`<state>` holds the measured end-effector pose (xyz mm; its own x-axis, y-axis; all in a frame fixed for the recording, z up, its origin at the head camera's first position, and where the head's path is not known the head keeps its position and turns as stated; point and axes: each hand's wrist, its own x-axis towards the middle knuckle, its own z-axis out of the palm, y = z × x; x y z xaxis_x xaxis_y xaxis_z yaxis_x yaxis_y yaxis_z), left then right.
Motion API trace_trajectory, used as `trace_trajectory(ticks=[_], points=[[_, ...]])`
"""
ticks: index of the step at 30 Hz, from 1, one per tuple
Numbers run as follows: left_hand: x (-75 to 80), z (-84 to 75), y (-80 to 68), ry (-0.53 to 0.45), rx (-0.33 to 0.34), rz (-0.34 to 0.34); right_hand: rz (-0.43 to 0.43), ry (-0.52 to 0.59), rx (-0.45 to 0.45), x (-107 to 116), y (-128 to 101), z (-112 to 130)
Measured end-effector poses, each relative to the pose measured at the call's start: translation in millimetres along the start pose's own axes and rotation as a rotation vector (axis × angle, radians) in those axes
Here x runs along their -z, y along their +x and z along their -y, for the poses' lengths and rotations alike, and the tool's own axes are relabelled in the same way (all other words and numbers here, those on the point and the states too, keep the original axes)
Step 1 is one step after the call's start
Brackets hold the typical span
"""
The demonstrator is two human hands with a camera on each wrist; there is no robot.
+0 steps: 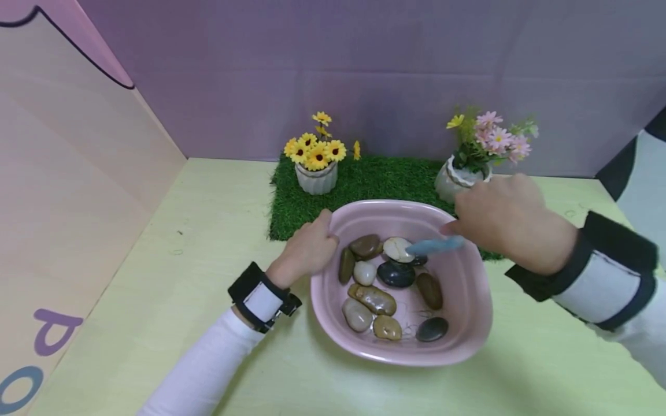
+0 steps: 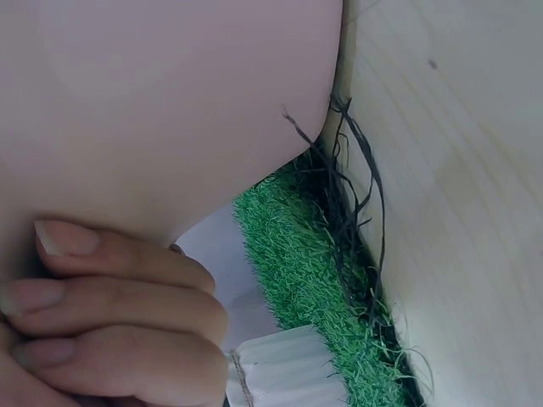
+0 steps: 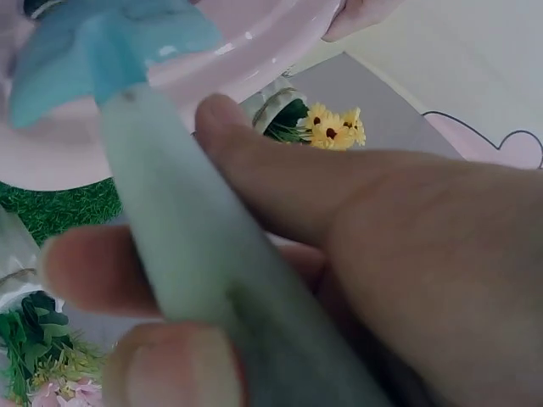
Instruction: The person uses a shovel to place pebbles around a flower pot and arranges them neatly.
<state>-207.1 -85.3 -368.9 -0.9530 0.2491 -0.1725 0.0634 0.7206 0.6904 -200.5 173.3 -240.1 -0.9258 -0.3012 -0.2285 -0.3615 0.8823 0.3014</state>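
Note:
A pink plastic basin point(image 1: 470, 300) stands on the table, several smooth stones in brown, white, grey and black lying inside, among them a black stone point(image 1: 396, 274). My left hand point(image 1: 309, 248) grips its left rim; in the left wrist view the curled fingers point(image 2: 127, 314) lie against the outer wall. Over the basin's right side, my right hand point(image 1: 512, 222) holds a tool with a flared translucent blue head point(image 1: 434, 245) and a pale green handle point(image 3: 178, 203). The blue head points left, over or near a white stone point(image 1: 398, 249); whether they touch I cannot tell.
Behind the basin lies an artificial grass mat point(image 1: 387, 173). On it stand a pot of yellow flowers point(image 1: 317, 176) and, close to my right hand, a pot of pink flowers point(image 1: 452, 176). A grey-purple backdrop point(image 1: 385, 86) rises behind; a printed panel point(image 1: 67, 190) stands left.

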Motion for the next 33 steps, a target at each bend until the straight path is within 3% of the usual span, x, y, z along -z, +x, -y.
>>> trace_trajectory(ticks=[6,21,33], points=[[-0.7,-0.1,0.2,-0.002,0.004,0.001,0.092,0.012,0.015,-3.9,-1.6,2.9],[-0.5,-1.9,0.1,0.008,-0.001,0.008,0.132,-0.042,0.1,-27.3,-5.9,10.7],[-0.3,-1.1,0.5,0.003,-0.003,0.01,0.259,0.127,0.153,-36.6,-16.6,5.7]])
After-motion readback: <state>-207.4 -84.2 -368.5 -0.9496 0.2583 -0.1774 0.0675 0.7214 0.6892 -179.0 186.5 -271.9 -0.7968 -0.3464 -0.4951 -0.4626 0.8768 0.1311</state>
